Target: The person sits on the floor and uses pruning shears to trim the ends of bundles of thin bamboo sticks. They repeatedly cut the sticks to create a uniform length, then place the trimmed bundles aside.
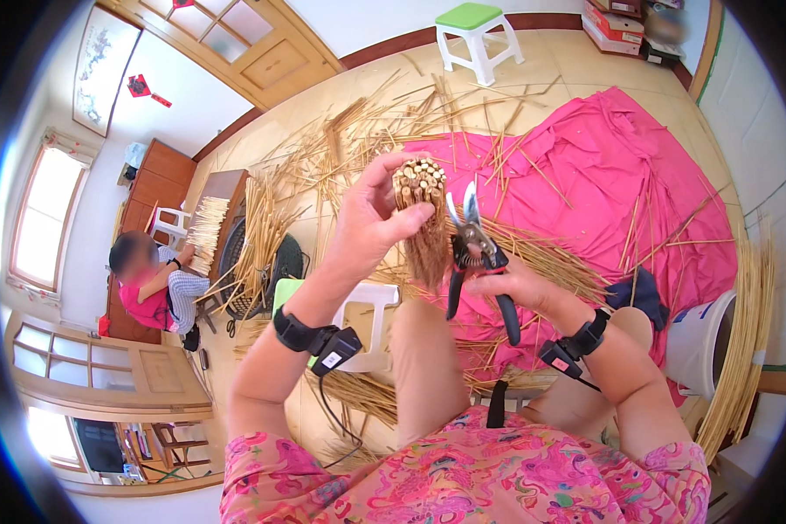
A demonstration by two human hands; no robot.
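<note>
Upright before me, a tight bundle of dry straw-coloured stalks [421, 182] shows its cut round ends at the top and brown fibrous husk below. My left hand [371, 214] is closed around it, thumb pressed on the near side. Just right of the bundle, my right hand [520, 284] grips pruning shears [473, 243] with black handles. The shears' blades point upward and are spread apart, with nothing visible between them. The blades stand close beside the bundle's top; whether they touch it I cannot tell.
Loose stalks [341, 144] litter the floor and a crumpled pink cloth [637, 157]. A green-topped stool [469, 16] stands at the back. To the right are a white bucket [706, 341] and long stalks [742, 341]. Another person [153, 293] sits at the left, near a stalk-filled basket [233, 253].
</note>
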